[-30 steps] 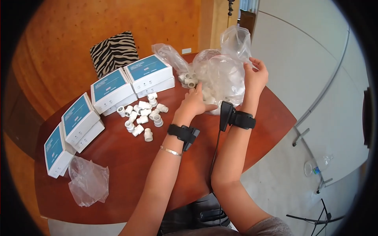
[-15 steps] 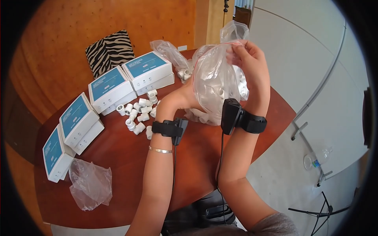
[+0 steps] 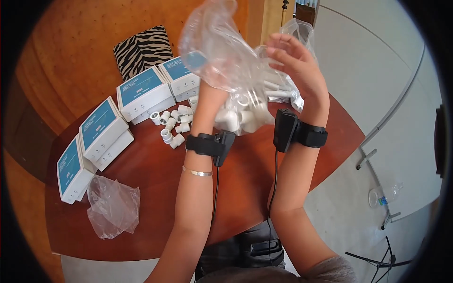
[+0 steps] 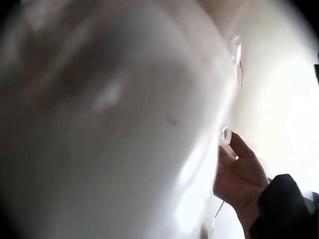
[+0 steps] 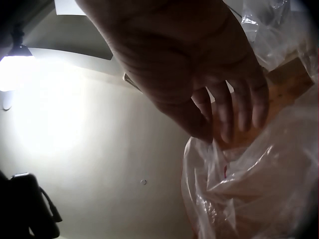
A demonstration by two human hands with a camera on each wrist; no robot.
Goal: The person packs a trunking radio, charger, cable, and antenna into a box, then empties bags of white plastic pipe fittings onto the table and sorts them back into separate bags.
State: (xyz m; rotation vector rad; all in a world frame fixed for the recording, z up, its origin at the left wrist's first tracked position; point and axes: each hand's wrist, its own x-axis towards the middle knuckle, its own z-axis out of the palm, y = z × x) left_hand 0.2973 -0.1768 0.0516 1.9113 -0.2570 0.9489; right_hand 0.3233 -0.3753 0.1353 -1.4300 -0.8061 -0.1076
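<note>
Clear crinkly plastic bag [image 3: 226, 61] of white plastic pipe fittings [image 3: 238, 118] is lifted above the round red-brown wooden table [image 3: 155, 188], right hand [image 3: 295, 66] pinching its top edge, left hand [image 3: 210, 101] buried inside, grip unclear; mid-emptying judged, next needs tipping fittings onto loose pile [image 3: 172, 125].

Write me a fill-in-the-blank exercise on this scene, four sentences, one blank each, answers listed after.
1. Both hands lift a clear plastic bag filled with white pipe ____.
2. Loose fittings lie on the round ____ table.
3. The boxes have ____ tops.
4. An empty crumpled bag lies near the table's edge, on the person's ____ side.

Missing words: fittings; wooden; blue; left
</note>
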